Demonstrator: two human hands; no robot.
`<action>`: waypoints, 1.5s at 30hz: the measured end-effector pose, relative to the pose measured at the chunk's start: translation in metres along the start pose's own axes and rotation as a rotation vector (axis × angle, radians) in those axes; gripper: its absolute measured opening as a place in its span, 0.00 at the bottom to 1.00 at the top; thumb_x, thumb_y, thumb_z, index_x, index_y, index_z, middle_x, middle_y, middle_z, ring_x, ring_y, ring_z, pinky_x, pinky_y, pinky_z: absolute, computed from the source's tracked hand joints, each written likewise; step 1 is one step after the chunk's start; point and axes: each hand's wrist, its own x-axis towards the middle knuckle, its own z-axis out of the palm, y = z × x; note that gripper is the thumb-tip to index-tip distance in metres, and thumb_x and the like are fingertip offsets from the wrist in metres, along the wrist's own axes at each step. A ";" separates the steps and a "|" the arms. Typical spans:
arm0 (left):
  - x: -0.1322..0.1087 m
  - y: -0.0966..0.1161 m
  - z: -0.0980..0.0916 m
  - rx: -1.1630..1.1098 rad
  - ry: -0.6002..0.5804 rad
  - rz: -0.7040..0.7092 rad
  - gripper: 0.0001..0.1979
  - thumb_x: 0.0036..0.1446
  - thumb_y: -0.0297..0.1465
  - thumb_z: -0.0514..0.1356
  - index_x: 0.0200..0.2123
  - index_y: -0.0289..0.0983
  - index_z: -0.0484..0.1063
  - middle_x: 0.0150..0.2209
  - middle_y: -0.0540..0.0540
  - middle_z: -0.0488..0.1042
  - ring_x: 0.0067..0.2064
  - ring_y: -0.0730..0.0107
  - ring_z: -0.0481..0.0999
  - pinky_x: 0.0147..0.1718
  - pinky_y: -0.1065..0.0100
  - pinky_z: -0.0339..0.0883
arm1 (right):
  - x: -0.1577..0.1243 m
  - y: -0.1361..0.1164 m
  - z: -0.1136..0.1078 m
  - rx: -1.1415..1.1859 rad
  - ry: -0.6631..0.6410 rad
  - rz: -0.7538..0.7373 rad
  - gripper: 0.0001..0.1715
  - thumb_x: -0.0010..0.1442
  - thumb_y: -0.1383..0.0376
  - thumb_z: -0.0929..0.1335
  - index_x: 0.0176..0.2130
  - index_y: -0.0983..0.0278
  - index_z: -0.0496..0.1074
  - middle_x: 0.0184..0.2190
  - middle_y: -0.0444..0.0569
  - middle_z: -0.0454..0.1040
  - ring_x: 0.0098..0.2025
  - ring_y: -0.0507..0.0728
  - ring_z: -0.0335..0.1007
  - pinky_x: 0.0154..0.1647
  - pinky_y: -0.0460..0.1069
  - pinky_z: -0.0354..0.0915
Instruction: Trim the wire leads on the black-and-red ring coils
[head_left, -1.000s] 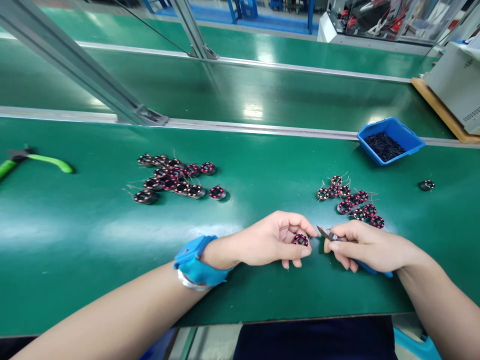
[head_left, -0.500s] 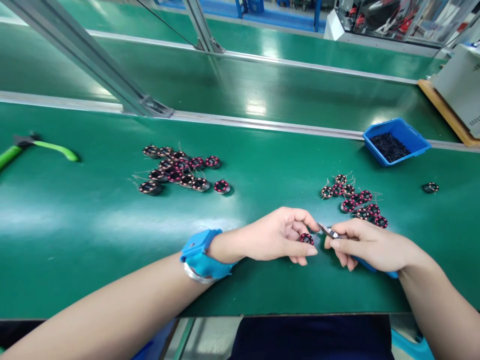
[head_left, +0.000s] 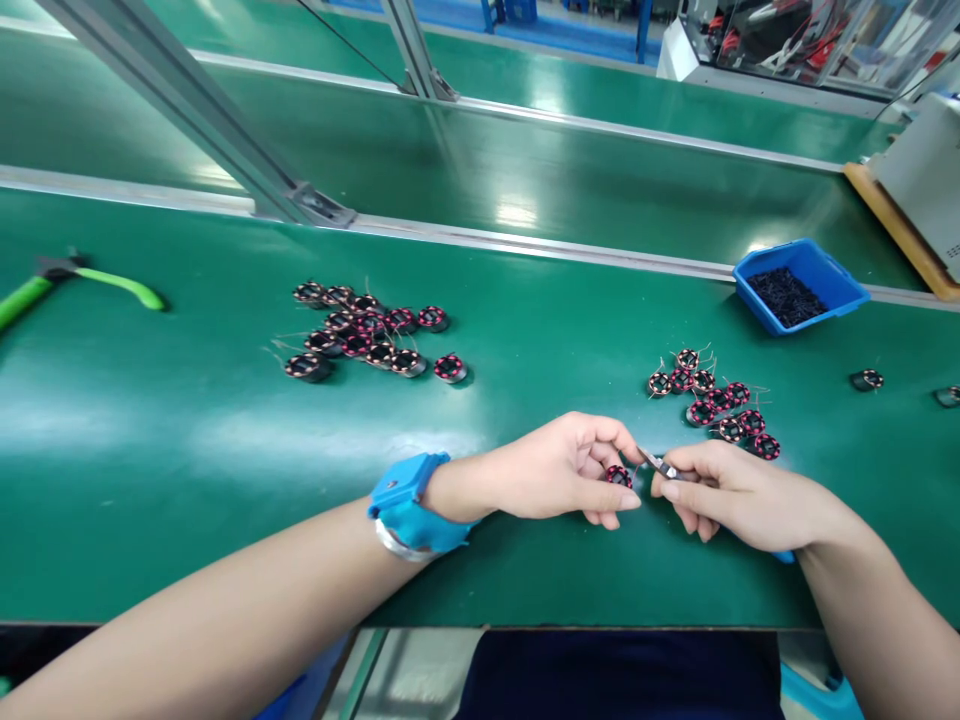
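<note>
My left hand (head_left: 559, 468) grips a small round motor stator (head_left: 618, 477) with pink-red windings, held low over the green bench. In my right hand (head_left: 739, 490) is a pair of pliers (head_left: 660, 464), their metal jaws pointing left at the stator and close to my left index fingertip. Blue handle shows under my right wrist; the rest is covered by my palm. Whether the jaws touch a wire I cannot make out. Behind my right hand lies a group of stators (head_left: 718, 400) with thin wire ends sticking out.
A second group of stators (head_left: 371, 325) sits left of centre. Green-handled cutters (head_left: 120, 282) lie at far left. A blue bin (head_left: 844, 285) of small black pieces stands at back right, near a lone stator (head_left: 868, 380). Metal frame posts (head_left: 225, 120) rise behind.
The view has shifted a little, bringing another stator in at the right edge. The pliers' handles look closer together. Both hands keep nearly the same place.
</note>
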 end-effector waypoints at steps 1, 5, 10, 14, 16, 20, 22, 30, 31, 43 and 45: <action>0.000 0.000 0.000 0.004 0.000 0.004 0.16 0.48 0.28 0.68 0.39 0.33 0.67 0.29 0.50 0.76 0.25 0.75 0.79 0.24 0.77 0.72 | 0.000 0.000 0.000 -0.001 -0.001 0.004 0.16 0.65 0.61 0.61 0.26 0.64 0.62 0.23 0.44 0.70 0.24 0.50 0.68 0.27 0.46 0.65; 0.001 -0.002 0.000 0.021 0.004 0.017 0.17 0.48 0.30 0.68 0.39 0.33 0.67 0.29 0.50 0.76 0.25 0.73 0.79 0.23 0.76 0.72 | 0.000 -0.001 0.000 -0.012 -0.004 0.002 0.16 0.64 0.61 0.62 0.26 0.64 0.62 0.22 0.44 0.69 0.23 0.50 0.67 0.27 0.45 0.65; 0.000 -0.002 0.001 0.019 0.004 0.003 0.18 0.47 0.30 0.68 0.40 0.33 0.67 0.30 0.49 0.76 0.25 0.74 0.78 0.23 0.77 0.72 | 0.000 0.004 0.000 -0.033 0.024 -0.051 0.17 0.65 0.59 0.61 0.26 0.64 0.62 0.21 0.43 0.68 0.24 0.50 0.66 0.26 0.45 0.64; 0.000 -0.002 0.001 0.007 0.008 -0.010 0.19 0.45 0.30 0.69 0.38 0.33 0.65 0.28 0.50 0.76 0.24 0.74 0.78 0.22 0.77 0.72 | -0.001 0.012 -0.004 0.031 0.068 -0.053 0.18 0.66 0.56 0.60 0.30 0.65 0.66 0.23 0.45 0.69 0.24 0.51 0.67 0.27 0.46 0.65; 0.000 -0.002 0.000 -0.002 0.002 -0.012 0.19 0.43 0.30 0.70 0.36 0.34 0.64 0.26 0.51 0.76 0.23 0.73 0.78 0.21 0.77 0.71 | -0.002 0.014 -0.006 0.079 0.057 -0.035 0.18 0.65 0.55 0.61 0.33 0.66 0.67 0.24 0.45 0.70 0.26 0.51 0.68 0.28 0.46 0.67; -0.001 -0.003 -0.001 -0.005 -0.013 -0.031 0.20 0.42 0.31 0.70 0.36 0.34 0.64 0.25 0.51 0.76 0.23 0.72 0.78 0.20 0.77 0.71 | -0.004 0.012 -0.008 0.096 -0.006 -0.014 0.18 0.64 0.54 0.62 0.35 0.67 0.68 0.25 0.46 0.71 0.26 0.52 0.70 0.29 0.47 0.67; -0.001 -0.004 0.000 0.001 -0.012 -0.035 0.20 0.42 0.31 0.70 0.36 0.34 0.64 0.25 0.51 0.75 0.23 0.72 0.78 0.20 0.77 0.71 | -0.004 0.009 -0.007 0.076 -0.026 -0.009 0.19 0.64 0.53 0.62 0.33 0.67 0.68 0.25 0.47 0.71 0.26 0.52 0.70 0.29 0.47 0.67; 0.002 -0.008 0.008 0.048 0.071 0.040 0.20 0.45 0.33 0.69 0.38 0.34 0.64 0.26 0.50 0.75 0.24 0.73 0.77 0.20 0.77 0.68 | -0.002 0.003 0.004 0.072 -0.018 -0.006 0.19 0.65 0.54 0.62 0.30 0.66 0.66 0.26 0.48 0.73 0.26 0.52 0.71 0.29 0.47 0.66; 0.002 -0.009 0.009 0.053 0.076 0.049 0.20 0.46 0.34 0.68 0.38 0.34 0.64 0.26 0.49 0.75 0.24 0.73 0.77 0.20 0.78 0.67 | -0.001 0.004 0.004 0.071 -0.011 -0.002 0.19 0.65 0.55 0.62 0.29 0.66 0.66 0.25 0.48 0.72 0.26 0.52 0.70 0.29 0.47 0.66; 0.003 -0.011 0.009 0.146 0.062 0.091 0.19 0.48 0.37 0.67 0.38 0.35 0.65 0.27 0.47 0.75 0.26 0.69 0.78 0.19 0.76 0.64 | 0.001 0.003 0.005 0.037 0.024 -0.007 0.18 0.67 0.58 0.60 0.31 0.66 0.67 0.25 0.47 0.72 0.26 0.51 0.70 0.29 0.46 0.66; 0.003 -0.011 0.009 0.142 0.066 0.090 0.19 0.47 0.37 0.67 0.38 0.35 0.64 0.27 0.48 0.75 0.26 0.69 0.78 0.19 0.76 0.64 | 0.001 0.003 0.005 0.025 0.025 -0.007 0.18 0.67 0.58 0.60 0.31 0.66 0.68 0.25 0.47 0.72 0.26 0.51 0.70 0.29 0.46 0.66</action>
